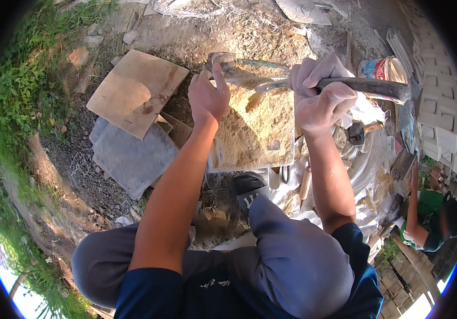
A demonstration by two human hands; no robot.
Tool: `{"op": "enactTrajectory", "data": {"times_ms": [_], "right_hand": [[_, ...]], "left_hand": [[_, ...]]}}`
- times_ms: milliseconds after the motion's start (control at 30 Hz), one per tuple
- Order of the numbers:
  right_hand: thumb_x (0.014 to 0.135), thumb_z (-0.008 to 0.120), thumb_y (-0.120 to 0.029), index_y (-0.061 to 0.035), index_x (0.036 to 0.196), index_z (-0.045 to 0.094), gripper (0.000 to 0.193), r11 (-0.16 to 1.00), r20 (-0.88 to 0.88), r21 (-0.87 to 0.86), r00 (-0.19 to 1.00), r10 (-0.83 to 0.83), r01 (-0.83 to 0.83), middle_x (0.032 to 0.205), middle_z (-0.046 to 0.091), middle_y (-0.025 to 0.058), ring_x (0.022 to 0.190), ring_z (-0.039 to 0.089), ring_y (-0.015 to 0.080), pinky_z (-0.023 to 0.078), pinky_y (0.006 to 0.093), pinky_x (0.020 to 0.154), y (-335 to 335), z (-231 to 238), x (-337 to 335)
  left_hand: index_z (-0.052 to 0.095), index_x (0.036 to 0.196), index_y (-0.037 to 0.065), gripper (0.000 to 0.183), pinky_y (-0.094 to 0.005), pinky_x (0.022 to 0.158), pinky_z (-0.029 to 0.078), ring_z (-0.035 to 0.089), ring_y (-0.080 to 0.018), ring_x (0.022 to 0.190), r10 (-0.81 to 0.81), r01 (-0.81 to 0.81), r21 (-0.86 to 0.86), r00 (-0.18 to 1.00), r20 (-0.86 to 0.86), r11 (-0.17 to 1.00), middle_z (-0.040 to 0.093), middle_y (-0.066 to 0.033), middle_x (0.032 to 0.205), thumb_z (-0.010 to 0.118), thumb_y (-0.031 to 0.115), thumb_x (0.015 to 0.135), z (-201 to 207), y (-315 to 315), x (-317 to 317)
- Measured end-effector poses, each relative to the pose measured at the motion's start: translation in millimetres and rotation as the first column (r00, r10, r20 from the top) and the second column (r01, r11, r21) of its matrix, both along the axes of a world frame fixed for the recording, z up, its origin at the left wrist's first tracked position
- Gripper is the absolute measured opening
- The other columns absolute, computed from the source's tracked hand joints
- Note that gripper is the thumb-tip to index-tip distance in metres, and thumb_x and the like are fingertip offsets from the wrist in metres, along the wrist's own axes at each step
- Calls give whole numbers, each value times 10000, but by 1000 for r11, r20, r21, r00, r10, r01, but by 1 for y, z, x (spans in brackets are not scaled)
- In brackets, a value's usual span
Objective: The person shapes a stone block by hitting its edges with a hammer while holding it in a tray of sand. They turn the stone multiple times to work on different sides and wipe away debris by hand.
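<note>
Dark-handled tool [366, 86] through the right grip [318, 101] (metal end [272, 85] leftward)

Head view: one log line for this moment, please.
right hand: grips black-handled tool | left hand: by far-left corner of sandy slab | black hammer: right of slab

We log a dark navy shirt [199, 300], short in both sleeves: left sleeve [148, 292] and right sleeve [351, 252] stop above the elbow. On the chest we note pale, slanting script [215, 283]. Trousers [305, 260] grey, plain, loose, softly creased, rounded over both knees. One shoe [253, 195] in view: dark, slipper-like, white marks across the strap. Forearms bare below the cuffs. No glove that we can make out on left hand [210, 98] or right hand [321, 98]; on the right we record a powdery coat of dust over fingers and knuckles.
</note>
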State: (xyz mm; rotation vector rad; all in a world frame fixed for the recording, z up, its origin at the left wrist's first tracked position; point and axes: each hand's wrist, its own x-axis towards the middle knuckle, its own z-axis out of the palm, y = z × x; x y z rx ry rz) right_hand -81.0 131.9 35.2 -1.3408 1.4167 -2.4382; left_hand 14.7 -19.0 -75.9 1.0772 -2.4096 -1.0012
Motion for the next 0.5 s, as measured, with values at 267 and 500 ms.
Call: {"op": "enactTrajectory", "data": {"times_ms": [267,500], "right_hand": [[1015,450,-521,-19,707,430,589,990,131,-62,984,-118,127,527,357,-8,445,345,68,256,243,410,0,9,1],[1032,470,-447,-23,711,441,533,976,-5,-75,979,-204,203,558,465,28,456,390,69,281,235,419,0,12,-4]], "left_hand": [[650,941,-139,574,-506,841,466,619,-474,911,37,-36,38,999,-32,999,647,-329,906,444,391,1016,5,2,1],[614,857,-92,565,-523,781,464,604,-458,839,55,-79,-151,986,-155,985,605,-307,863,421,412,1024,-11,-3,6]]}}
